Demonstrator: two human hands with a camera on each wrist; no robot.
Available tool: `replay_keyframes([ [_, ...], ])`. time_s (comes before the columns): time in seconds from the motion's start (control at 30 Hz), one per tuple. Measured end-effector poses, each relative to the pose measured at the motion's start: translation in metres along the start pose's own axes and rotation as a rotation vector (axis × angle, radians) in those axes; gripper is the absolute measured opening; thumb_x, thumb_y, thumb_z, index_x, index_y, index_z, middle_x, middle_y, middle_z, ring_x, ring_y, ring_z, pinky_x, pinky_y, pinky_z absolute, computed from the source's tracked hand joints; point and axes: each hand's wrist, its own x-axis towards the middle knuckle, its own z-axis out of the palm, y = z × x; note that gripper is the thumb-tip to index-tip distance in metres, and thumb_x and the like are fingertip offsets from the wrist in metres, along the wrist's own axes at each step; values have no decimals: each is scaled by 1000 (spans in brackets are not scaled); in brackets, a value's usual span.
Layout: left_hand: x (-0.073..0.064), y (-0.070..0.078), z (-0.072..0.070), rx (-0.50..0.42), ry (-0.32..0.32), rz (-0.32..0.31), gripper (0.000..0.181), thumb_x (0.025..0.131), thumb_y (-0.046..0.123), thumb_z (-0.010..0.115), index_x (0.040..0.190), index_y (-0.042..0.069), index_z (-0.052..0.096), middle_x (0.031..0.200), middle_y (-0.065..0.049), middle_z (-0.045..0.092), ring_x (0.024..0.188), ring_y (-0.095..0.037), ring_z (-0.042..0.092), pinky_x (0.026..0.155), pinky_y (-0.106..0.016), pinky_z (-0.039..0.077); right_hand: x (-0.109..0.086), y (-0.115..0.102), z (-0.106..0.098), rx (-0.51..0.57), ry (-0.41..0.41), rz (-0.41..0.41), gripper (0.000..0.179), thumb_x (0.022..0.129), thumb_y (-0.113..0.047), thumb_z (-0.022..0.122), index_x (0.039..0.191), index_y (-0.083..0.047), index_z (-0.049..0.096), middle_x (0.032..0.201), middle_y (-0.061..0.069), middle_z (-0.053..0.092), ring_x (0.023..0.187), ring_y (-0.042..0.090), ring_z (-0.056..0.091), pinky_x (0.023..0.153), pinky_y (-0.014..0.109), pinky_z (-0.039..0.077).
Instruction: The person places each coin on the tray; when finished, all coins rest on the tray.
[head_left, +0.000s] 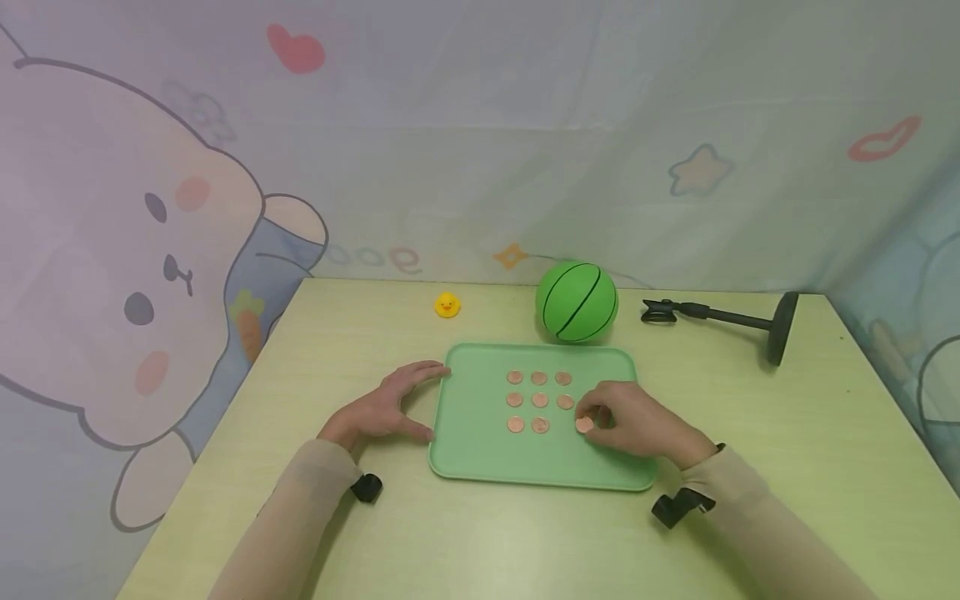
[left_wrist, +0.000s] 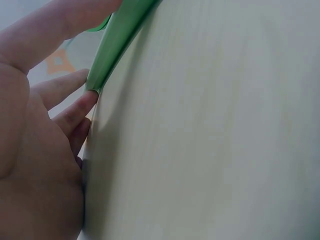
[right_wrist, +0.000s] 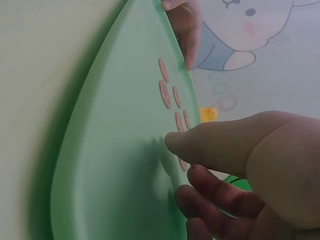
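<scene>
Copper-coloured coins [head_left: 539, 400] lie in three neat rows on a green rectangular tray [head_left: 480, 454]. At the right end of the front row, my right hand [head_left: 633, 419] pinches one coin [head_left: 584, 425] between thumb and forefinger, low over the tray. The right wrist view shows the thumb [right_wrist: 200, 145] in front of the fingers, with part of the coins hidden behind it. My left hand [head_left: 382, 407] is spread at the tray's left side, thumb and fingertips at the rim. In the left wrist view, fingers [left_wrist: 75, 112] touch the tray's edge [left_wrist: 117, 45].
Behind the tray sits a green ball [head_left: 577, 302] with black lines, close to the far rim. A yellow toy duck [head_left: 447, 306] stands back left. A black stand with a clip [head_left: 731, 318] lies on its side at the back right. A printed cloth [head_left: 480, 167] hangs behind the table.
</scene>
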Motion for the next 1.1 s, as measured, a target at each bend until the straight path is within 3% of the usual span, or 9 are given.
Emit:
replay_keyframes([
  [0.4,1,0,0,3,3,-3,101,73,28,95,160,22,45,171,-7,27,159,-37,16,125,-69,12,3,-3,10,13,16,65,13,88,-12,84,99,-15,79,90,-9,69,79,9,58,73,27,53],
  [1.1,1,-2,1,10,2,-9,101,73,29,95,160,23,44,172,-6,26,159,-36,16,125,-68,12,9,-4,16,35,56,63,8,91,-18,84,92,-16,77,84,-10,68,73,2,55,69,25,49],
])
